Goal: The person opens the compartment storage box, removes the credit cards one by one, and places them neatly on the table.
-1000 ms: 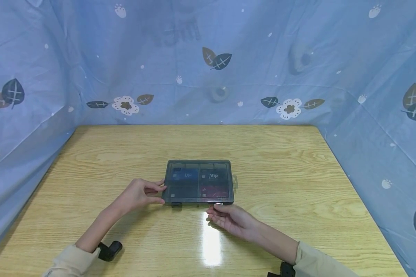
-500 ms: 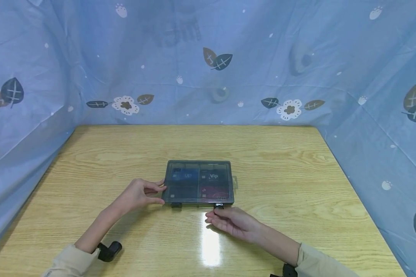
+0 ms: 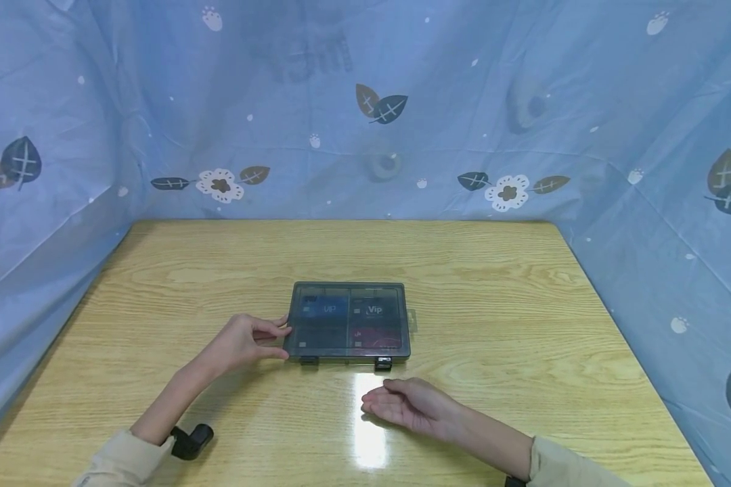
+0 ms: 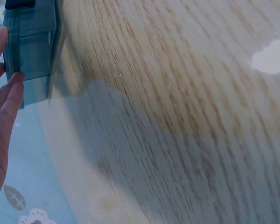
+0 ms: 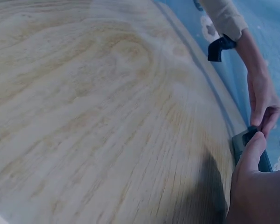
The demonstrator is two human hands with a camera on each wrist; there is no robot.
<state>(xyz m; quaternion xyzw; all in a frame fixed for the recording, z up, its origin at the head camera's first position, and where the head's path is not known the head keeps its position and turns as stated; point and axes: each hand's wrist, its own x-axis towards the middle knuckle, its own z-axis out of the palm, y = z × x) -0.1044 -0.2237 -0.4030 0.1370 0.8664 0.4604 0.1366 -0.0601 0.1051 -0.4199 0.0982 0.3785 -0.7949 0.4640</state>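
Grey plastic box (image 3: pixel 347 356), cards (image 3: pixel 374 311) inside, sits just right of the left hand (image 3: pixel 244 341), which grips its edge. Right hand (image 3: pixel 414 409) is relaxed, empty; latch (image 3: pixel 383 364) just beyond it seems undone, lid (image 3: pixel 348 284) still down.

box (image 3: pixel 348 320) on table (image 3: pixel 499 304) | left fingers (image 3: pixel 277 331) at its left | right fingers (image 3: pixel 382 407) before it

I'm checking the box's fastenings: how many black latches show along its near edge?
2: a left latch near the left hand, and a right latch beyond the right hand. None appears hidden.
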